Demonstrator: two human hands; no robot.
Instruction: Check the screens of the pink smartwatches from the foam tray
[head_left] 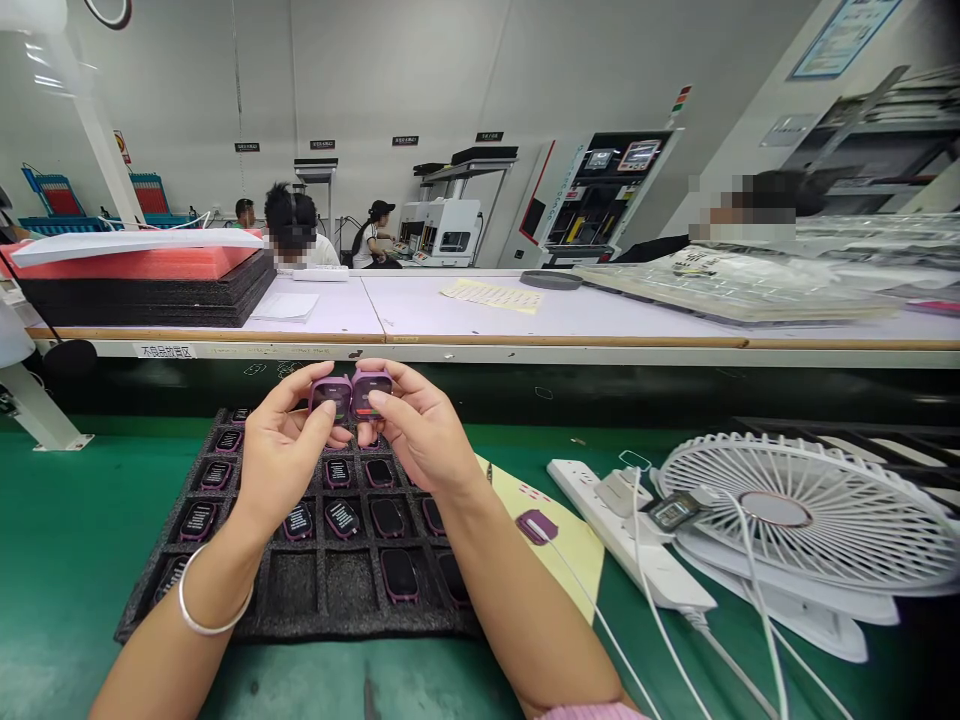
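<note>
My left hand (289, 430) grips a purple smartwatch body (330, 394), its thumb on the dark screen. Right beside it, my right hand (420, 425) pinches a second purple smartwatch body (371, 385), with a red strip lit low on its screen and the thumb over it. Both watches are held up side by side above a black foam tray (300, 625). Several similar purple watches sit in the tray's compartments, such as a dark-screened watch (399, 575) and one showing white text (343, 517). My forearms hide part of the tray.
On the right, a white power strip (637, 540) with cables stands by a white fan (810, 510). A purple watch part (537, 527) with a white cable lies on yellow paper (577, 545). Behind runs a raised shelf (405, 305) bearing foam sheets (142, 290) and clear trays (735, 290).
</note>
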